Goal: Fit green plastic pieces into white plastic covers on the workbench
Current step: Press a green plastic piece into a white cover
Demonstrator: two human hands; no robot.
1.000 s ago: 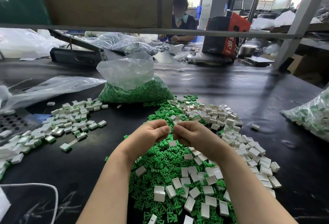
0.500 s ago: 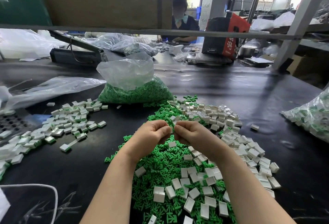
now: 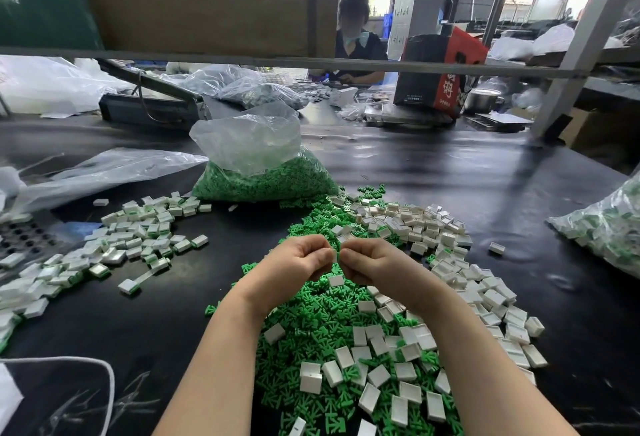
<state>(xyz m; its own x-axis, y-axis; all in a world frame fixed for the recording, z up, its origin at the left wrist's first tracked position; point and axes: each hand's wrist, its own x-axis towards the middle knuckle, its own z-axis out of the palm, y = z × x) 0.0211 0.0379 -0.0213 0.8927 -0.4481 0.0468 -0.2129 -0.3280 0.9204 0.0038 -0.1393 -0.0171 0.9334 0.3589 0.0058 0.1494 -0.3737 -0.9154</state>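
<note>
Head camera looks down at two bare forearms reaching over a black workbench (image 3: 450, 172). Left hand (image 3: 298, 262) and right hand (image 3: 367, 264) meet knuckle to knuckle above the parts, fingers of both curled tight. Between the fingertips a small white cover (image 3: 335, 256) shows as a thin sliver, pinched from both sides; its long axis looks upright, though most of it is hidden, and whether a green piece is inside cannot be told. Directly beneath the fingers lies a heap of loose green pieces (image 3: 311, 314), pointing every way. White covers (image 3: 426, 227) lie scattered beyond and to the right of the fingers, mostly flat. Finished white-and-green parts (image 3: 138, 238) lie well left of the fingers. Beyond the fingertips stands a clear bag of green pieces (image 3: 263, 172).
</note>
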